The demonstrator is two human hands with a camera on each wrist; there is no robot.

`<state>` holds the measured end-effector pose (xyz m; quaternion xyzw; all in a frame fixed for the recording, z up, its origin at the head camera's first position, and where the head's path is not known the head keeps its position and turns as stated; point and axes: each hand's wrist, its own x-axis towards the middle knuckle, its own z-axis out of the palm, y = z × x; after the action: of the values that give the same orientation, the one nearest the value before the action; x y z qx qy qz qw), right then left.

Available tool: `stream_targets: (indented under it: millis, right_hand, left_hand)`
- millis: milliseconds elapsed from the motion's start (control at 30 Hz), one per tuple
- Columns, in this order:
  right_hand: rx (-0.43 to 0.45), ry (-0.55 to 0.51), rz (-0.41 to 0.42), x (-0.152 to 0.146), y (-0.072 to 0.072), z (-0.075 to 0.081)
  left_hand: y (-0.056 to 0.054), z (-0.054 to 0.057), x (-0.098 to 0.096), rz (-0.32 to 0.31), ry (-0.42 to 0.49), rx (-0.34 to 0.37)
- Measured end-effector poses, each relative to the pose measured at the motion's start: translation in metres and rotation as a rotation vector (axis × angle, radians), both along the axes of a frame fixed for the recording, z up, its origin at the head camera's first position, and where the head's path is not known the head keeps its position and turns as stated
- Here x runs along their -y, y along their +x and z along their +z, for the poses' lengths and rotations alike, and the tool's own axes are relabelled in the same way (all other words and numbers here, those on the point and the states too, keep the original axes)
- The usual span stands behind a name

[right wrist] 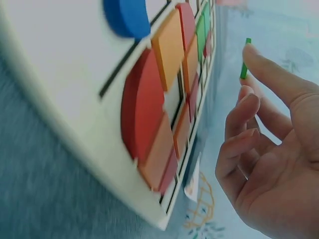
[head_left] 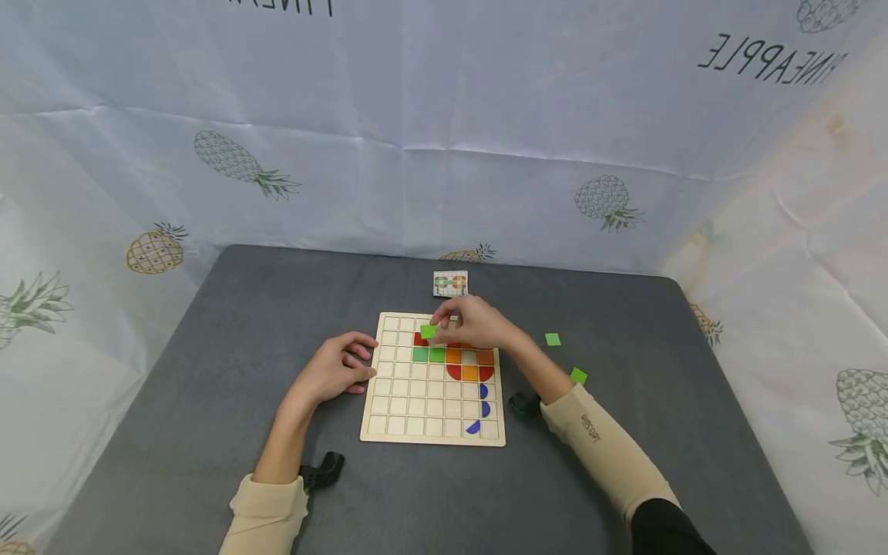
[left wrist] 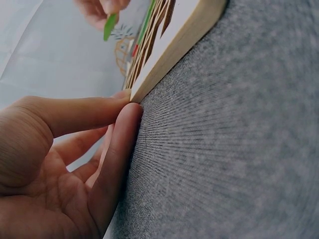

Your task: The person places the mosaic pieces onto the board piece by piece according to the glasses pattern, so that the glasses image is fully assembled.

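In the head view my right hand [head_left: 475,324] is over the upper part of a wooden grid board [head_left: 402,405]. Between thumb and fingertip it pinches a thin green square tile [head_left: 428,331], raised off the board and seen edge-on in the right wrist view. My left hand [head_left: 336,366] rests at the board's left edge, thumb and fingertips touching the rim [left wrist: 164,64]. Red, orange and green pieces fill several cells at the upper right, among them a red rounded piece [right wrist: 142,107]. Blue half-circles [head_left: 485,408] lie down the right side.
A small pattern card [head_left: 450,283] lies beyond the board. Two loose green tiles, one farther [head_left: 552,339] and one by the right sleeve [head_left: 579,375], are on the grey table [head_left: 291,285]. A pineapple-print cloth [head_left: 416,92] hangs behind.
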<state>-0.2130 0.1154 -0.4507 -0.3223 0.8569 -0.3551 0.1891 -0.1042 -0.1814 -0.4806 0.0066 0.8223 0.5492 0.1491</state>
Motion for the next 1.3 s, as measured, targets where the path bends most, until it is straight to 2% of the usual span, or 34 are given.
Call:
stream_targets:
  millis: [200,367,733,1300]
  right_hand:
    - [0.016,0.008,0.017,0.019,-0.001,-0.006]
    - [0.010,0.067,-0.002,0.031,-0.001,-0.009]
    - [-0.068,0.187,-0.011,0.046,0.001,-0.013]
    - [-0.082,0.183,0.016,0.045,0.004,-0.009]
  left_hand:
    - [0.000,0.000,0.000,0.001,-0.001,0.003]
    - [0.000,0.000,0.000,0.004,0.002,0.008]
    - [0.001,0.000,0.000,0.006,-0.006,0.013]
    - [0.001,0.003,-0.001,0.010,-0.006,0.016]
